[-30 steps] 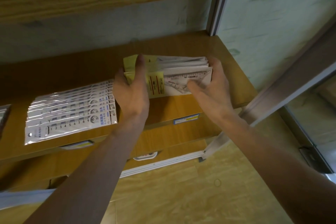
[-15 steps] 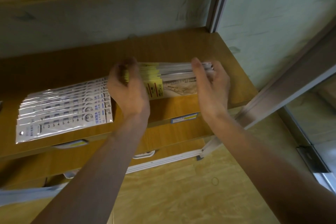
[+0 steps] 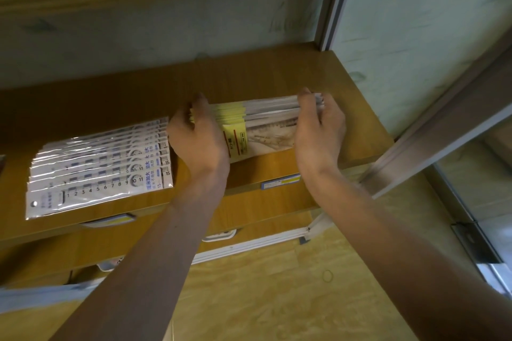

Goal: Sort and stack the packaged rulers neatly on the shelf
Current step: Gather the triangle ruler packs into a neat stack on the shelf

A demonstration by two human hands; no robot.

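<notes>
Yellow-labelled ruler bundle [image 3: 257, 130] on shelf [image 3: 277, 77], clamped between 2 hands: left hand [image 3: 198, 137] fingers curled over left end, right hand [image 3: 318, 130] over right end.

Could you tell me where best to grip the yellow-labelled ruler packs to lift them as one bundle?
By the two short ends, from either side, as the left hand and right hand do: the yellow-labelled packs are long, thin and fanned.

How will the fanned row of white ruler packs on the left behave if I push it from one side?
The white ruler packs lie overlapped in glossy sleeves, so they will probably slide over each other rather than move together. Each looks thin and flat, likely light. The shelf looks smooth, so the row may skid and skew.
</notes>
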